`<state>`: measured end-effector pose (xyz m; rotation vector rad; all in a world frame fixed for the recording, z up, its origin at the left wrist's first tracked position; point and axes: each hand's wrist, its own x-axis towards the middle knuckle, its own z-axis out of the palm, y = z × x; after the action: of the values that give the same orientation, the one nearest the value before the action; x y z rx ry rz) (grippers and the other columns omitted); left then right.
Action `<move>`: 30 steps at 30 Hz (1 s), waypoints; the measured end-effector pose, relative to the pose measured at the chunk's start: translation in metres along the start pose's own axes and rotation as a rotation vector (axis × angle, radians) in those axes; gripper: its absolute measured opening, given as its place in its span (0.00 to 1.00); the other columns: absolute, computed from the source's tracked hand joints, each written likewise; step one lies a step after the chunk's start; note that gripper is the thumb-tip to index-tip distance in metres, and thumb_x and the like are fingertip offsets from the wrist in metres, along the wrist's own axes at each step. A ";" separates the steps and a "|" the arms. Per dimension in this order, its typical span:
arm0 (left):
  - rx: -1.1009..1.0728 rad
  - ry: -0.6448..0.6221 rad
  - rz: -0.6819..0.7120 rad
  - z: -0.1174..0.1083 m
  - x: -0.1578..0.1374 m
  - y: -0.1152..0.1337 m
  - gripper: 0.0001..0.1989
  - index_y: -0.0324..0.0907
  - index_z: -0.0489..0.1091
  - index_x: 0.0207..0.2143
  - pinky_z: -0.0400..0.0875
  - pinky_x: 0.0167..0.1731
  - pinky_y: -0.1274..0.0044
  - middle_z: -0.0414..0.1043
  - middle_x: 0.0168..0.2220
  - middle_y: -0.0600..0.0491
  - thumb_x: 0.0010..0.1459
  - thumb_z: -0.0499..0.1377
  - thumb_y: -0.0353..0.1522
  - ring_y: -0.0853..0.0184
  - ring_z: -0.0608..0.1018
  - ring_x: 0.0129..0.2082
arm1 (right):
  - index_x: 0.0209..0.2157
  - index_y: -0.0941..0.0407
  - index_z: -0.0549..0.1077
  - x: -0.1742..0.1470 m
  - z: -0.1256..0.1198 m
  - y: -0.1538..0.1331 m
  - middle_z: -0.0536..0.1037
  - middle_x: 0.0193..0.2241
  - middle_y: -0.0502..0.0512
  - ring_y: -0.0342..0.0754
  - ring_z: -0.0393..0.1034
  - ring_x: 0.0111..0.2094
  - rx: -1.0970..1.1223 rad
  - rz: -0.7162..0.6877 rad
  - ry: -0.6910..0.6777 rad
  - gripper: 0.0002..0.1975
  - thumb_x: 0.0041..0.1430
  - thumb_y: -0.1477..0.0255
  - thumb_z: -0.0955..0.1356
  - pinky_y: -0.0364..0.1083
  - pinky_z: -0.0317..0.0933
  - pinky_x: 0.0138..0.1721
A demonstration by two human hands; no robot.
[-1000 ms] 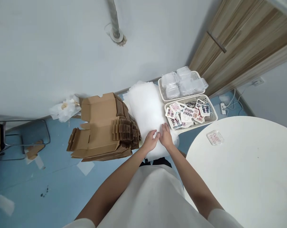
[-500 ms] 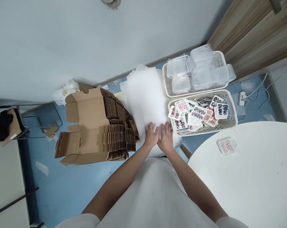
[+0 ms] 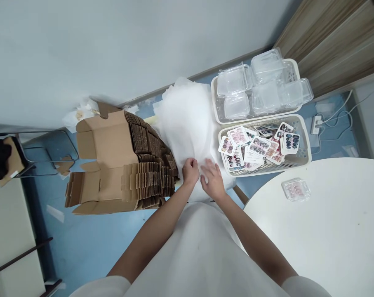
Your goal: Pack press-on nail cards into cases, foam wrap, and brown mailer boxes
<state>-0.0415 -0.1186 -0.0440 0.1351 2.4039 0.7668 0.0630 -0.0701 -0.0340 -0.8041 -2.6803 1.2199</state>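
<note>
A stack of thin white packing sheets (image 3: 187,115) lies in front of my body. My left hand (image 3: 190,171) has its fingers pinched together on the top sheet, near the end closest to me. Soft creases run across the sheet away from that pinch. Just to its right, my right hand (image 3: 212,180) rests on the same stack with its fingers spread and slightly bent. Nothing shows in the right hand.
Folded cardboard boxes (image 3: 112,144) stand left of the stack. On the right are a basket of clear plastic cases (image 3: 264,84) and a basket (image 3: 307,156) of false-nail cards (image 3: 259,145). One clear case (image 3: 296,189) lies on the round white table (image 3: 329,239).
My left hand has closed from flat into a pinch and shifted slightly left. The hands have parted a little. The smooth top sheet has become creased.
</note>
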 end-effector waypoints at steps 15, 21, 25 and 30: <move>-0.261 0.015 0.120 -0.017 -0.021 -0.011 0.12 0.42 0.58 0.41 0.64 0.39 0.75 0.63 0.43 0.48 0.54 0.52 0.35 0.69 0.69 0.38 | 0.50 0.55 0.61 0.042 -0.026 -0.024 0.70 0.47 0.56 0.48 0.66 0.45 0.062 0.193 0.046 0.18 0.59 0.72 0.55 0.47 0.60 0.43; -0.206 -0.124 0.263 -0.039 -0.042 -0.014 0.16 0.42 0.58 0.44 0.63 0.42 0.72 0.59 0.48 0.45 0.53 0.54 0.35 0.65 0.67 0.44 | 0.53 0.51 0.60 0.044 -0.051 -0.042 0.72 0.45 0.55 0.50 0.69 0.40 -0.306 0.298 -0.065 0.24 0.55 0.80 0.55 0.46 0.61 0.36; -0.216 -0.225 0.377 -0.052 -0.053 -0.022 0.16 0.41 0.58 0.45 0.64 0.43 0.71 0.58 0.48 0.45 0.53 0.53 0.36 0.63 0.68 0.45 | 0.52 0.50 0.62 0.028 -0.072 -0.069 0.70 0.47 0.53 0.48 0.69 0.40 -0.425 0.189 -0.090 0.27 0.51 0.84 0.56 0.43 0.60 0.34; -0.218 -0.315 0.472 -0.063 -0.058 -0.033 0.18 0.42 0.58 0.46 0.62 0.46 0.69 0.57 0.49 0.45 0.52 0.54 0.37 0.62 0.66 0.49 | 0.51 0.50 0.62 -0.014 -0.093 -0.100 0.72 0.44 0.54 0.46 0.69 0.39 -0.553 0.262 0.011 0.22 0.57 0.78 0.54 0.41 0.60 0.32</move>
<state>-0.0283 -0.1926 0.0089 0.6977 1.9912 1.1195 0.0594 -0.0686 0.1028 -1.2498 -3.0083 0.4830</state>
